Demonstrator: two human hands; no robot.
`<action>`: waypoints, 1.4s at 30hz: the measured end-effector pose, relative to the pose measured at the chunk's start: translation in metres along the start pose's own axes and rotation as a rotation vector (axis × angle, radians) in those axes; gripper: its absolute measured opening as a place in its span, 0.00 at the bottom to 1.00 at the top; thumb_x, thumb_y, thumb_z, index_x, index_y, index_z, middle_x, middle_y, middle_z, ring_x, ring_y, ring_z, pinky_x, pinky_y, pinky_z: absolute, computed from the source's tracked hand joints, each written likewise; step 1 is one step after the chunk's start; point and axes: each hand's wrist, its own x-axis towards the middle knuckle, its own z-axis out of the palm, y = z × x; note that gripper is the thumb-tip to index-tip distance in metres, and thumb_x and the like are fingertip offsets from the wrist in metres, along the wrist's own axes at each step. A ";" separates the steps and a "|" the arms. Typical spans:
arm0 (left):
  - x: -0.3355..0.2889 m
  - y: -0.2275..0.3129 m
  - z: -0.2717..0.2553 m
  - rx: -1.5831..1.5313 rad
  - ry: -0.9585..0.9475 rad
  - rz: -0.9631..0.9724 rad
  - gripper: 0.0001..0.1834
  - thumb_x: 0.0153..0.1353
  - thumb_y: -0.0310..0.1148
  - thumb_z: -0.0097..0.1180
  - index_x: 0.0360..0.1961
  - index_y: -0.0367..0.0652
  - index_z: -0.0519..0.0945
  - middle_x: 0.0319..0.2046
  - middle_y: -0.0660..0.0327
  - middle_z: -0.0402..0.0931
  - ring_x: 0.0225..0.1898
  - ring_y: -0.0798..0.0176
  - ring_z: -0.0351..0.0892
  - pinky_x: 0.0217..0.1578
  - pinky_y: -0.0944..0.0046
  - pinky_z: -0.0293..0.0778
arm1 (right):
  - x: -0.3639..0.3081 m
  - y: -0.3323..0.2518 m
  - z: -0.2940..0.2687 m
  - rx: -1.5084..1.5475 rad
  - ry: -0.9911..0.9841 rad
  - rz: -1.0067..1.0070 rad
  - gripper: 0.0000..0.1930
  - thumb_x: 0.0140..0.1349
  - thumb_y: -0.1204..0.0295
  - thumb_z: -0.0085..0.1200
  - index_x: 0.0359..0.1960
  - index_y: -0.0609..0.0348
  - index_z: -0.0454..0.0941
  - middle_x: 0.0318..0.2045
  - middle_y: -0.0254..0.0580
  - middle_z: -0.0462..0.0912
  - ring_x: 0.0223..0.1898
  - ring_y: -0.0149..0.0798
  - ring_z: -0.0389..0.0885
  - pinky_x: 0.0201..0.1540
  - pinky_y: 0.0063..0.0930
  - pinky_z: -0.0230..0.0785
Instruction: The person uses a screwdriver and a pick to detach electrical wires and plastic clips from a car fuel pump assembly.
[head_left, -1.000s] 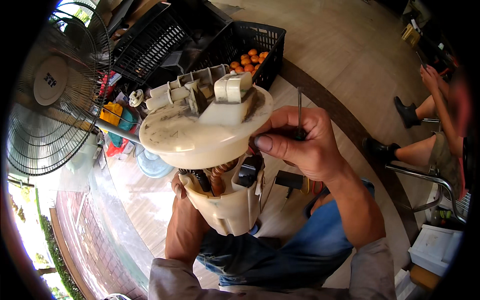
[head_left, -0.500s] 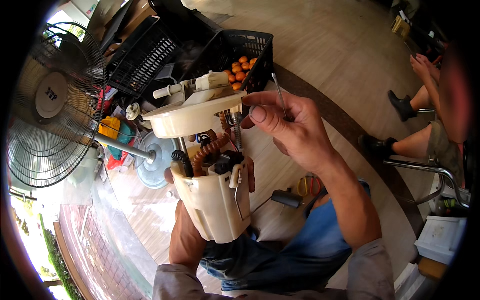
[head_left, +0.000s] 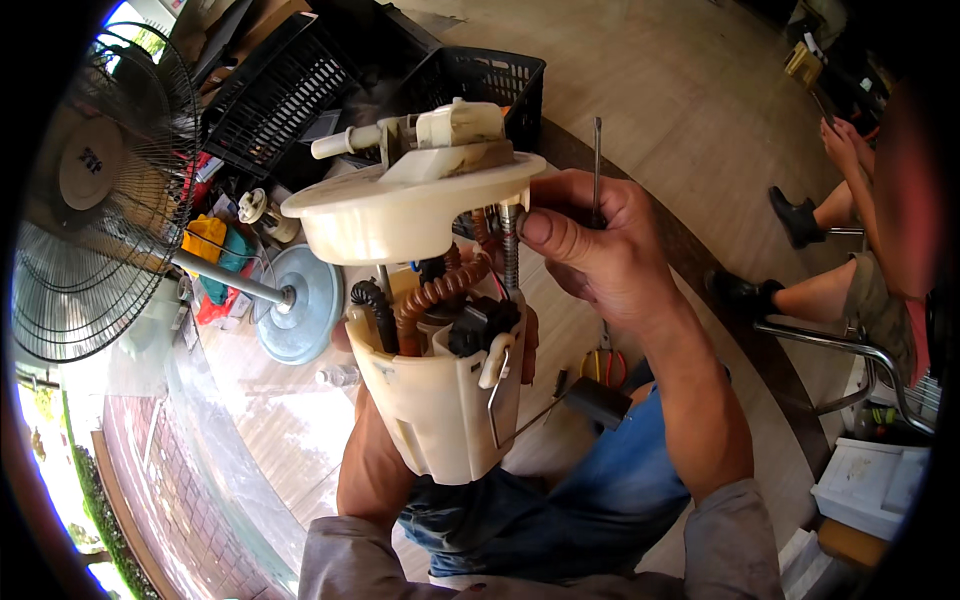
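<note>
Gripping the cream canister unit (head_left: 430,410) from behind, the left hand (head_left: 531,345) holds it slightly tilted above the jeans (head_left: 610,470); the right hand (head_left: 610,250), raised beside its lid (head_left: 375,232), clasps an upward-pointing screwdriver (head_left: 598,165). Floor (head_left: 650,90) stretches between the black crate (head_left: 527,118) and a seated person (head_left: 815,293).

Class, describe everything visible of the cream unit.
The cream unit, plastic-looking, is held aloft, slightly tilted. Its round lid, bearing a pipe stub, sits above an open cup. Ribbed hoses and a spring show between; a bent wire runs outside. Left fingers grip the cup; right fingers are at the lid's rim.
</note>
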 end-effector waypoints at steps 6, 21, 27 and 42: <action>0.015 -0.005 -0.019 -0.199 -0.377 0.019 0.68 0.40 0.85 0.58 0.69 0.38 0.68 0.50 0.34 0.79 0.42 0.36 0.85 0.37 0.41 0.86 | 0.002 -0.003 0.009 0.151 0.061 0.050 0.20 0.62 0.72 0.72 0.54 0.64 0.84 0.29 0.33 0.86 0.17 0.15 0.65 0.17 0.16 0.50; 0.028 -0.005 -0.034 -0.113 -0.382 0.148 0.73 0.32 0.84 0.67 0.69 0.35 0.66 0.48 0.27 0.77 0.40 0.31 0.85 0.35 0.40 0.85 | 0.005 0.008 0.005 0.106 0.066 0.061 0.17 0.64 0.72 0.71 0.51 0.66 0.84 0.30 0.31 0.86 0.18 0.15 0.65 0.17 0.17 0.52; 0.027 0.005 -0.041 -0.224 -0.488 0.007 0.70 0.35 0.49 0.81 0.77 0.34 0.54 0.69 0.36 0.66 0.67 0.38 0.72 0.64 0.37 0.76 | 0.007 0.014 0.006 0.040 0.080 0.034 0.17 0.64 0.71 0.71 0.51 0.67 0.84 0.32 0.32 0.86 0.19 0.16 0.67 0.18 0.17 0.54; 0.020 0.008 -0.045 -0.041 -0.355 0.077 0.71 0.32 0.41 0.83 0.76 0.28 0.55 0.69 0.39 0.67 0.67 0.41 0.73 0.68 0.47 0.72 | 0.011 0.028 0.003 0.041 0.097 0.011 0.14 0.65 0.71 0.69 0.50 0.61 0.85 0.27 0.28 0.82 0.15 0.15 0.61 0.15 0.18 0.46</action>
